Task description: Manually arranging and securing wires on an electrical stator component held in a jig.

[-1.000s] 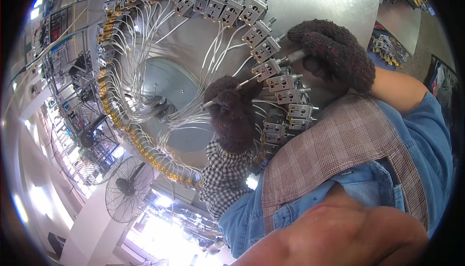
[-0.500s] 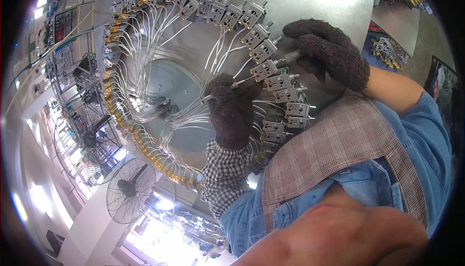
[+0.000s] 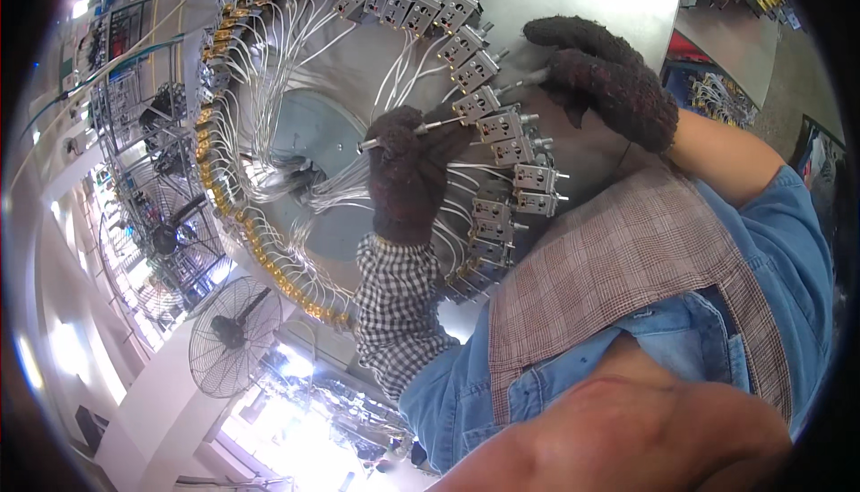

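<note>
- The left hand [image 3: 408, 174], in a dark knitted glove, is curling its fingers together around a thin silver metal rod [image 3: 408, 132]; the rod is lying across the fingertips, pointing toward the block row.
- The right hand [image 3: 609, 80], in a matching dark glove, is resting just beyond the outer side of the block row; its fingers are bent and bunched, and whether they are pinching anything cannot be told.
- The small grey metal terminal blocks [image 3: 502, 125] are sitting in a curved row between the two hands, mounted around a round silver metal plate [image 3: 305, 133].
- White wires [image 3: 269, 71] are fanning from the blocks toward the plate centre, passing under and beside the left fingers.
- Brass-coloured fittings [image 3: 260, 250] are lining the far-left rim, well apart from both hands.
- A checked sleeve [image 3: 394, 313] is covering the left forearm.
- A black pedestal fan [image 3: 233, 335] is standing below the plate, well apart from the fingers.
</note>
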The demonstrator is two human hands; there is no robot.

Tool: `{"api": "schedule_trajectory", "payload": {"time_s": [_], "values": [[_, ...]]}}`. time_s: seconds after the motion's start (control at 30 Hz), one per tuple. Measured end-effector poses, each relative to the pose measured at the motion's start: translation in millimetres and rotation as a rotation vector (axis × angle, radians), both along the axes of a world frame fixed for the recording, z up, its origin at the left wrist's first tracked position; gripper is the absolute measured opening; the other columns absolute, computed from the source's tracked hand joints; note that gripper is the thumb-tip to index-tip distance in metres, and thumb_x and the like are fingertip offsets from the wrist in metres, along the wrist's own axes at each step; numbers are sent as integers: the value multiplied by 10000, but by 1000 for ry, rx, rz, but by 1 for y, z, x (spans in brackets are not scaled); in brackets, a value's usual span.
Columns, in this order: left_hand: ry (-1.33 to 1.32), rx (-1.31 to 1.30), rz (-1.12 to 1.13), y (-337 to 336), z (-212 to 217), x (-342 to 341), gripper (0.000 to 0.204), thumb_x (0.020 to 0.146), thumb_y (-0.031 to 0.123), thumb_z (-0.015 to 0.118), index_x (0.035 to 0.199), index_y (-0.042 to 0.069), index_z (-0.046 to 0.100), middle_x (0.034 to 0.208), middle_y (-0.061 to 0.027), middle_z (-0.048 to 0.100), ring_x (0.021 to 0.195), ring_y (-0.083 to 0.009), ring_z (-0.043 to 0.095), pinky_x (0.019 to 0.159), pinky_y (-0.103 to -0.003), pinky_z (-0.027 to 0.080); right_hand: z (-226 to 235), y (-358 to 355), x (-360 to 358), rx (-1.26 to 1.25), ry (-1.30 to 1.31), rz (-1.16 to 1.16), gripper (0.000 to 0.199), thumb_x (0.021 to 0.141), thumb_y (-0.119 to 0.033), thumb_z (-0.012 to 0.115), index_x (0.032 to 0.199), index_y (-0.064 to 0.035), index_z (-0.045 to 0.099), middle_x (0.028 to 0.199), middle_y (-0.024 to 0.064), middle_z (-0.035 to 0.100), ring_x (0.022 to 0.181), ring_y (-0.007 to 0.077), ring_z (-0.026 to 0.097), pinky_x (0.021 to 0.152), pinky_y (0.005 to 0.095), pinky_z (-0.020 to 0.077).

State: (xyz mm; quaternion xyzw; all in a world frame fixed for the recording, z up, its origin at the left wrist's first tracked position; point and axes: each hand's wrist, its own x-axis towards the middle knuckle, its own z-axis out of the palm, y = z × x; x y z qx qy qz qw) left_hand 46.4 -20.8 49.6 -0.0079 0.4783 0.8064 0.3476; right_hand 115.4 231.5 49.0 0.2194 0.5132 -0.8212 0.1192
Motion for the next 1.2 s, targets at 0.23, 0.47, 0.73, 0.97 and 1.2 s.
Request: {"api": "schedule_trajectory", "payload": {"time_s": [0.23,0.47,0.73,0.97,1.2], "values": [[-48,-58,-81,-9,10,-3,290,886,257,461,1096,60,429,1077,-264,536,992,-404,547,888,-524,433,-10,9,20,149,82,-72,381,830,-216,536,1175,-59,499,862,92,598,694,107,552,532,230,469],[518,-464,-320,-12,-4,1,290,856,211,537,1053,28,428,1058,-219,527,954,-353,571,868,-477,470,2,5,44,67,42,-237,382,846,-188,504,1194,-34,472,879,78,582,748,138,554,653,259,486],[-95,82,-41,6,-3,16,325,818,195,585,1067,38,445,1053,-194,539,973,-348,560,869,-479,463,0,-4,55,162,184,-201,399,869,-212,483,1203,3,452,732,68,548,695,144,529,660,286,452],[-128,43,4,9,-1,20,336,811,214,593,1056,47,437,989,-156,545,942,-333,572,845,-473,477,4,-8,52,142,130,-116,395,861,-166,510,1229,-38,443,915,71,559,814,135,530,737,259,442],[-107,-11,-5,11,-3,19,335,845,299,552,1044,56,436,985,-149,535,931,-314,578,813,-467,489,-2,-13,52,353,228,-104,387,857,-189,532,1221,-71,471,1043,69,545,828,124,541,762,262,457]]}}
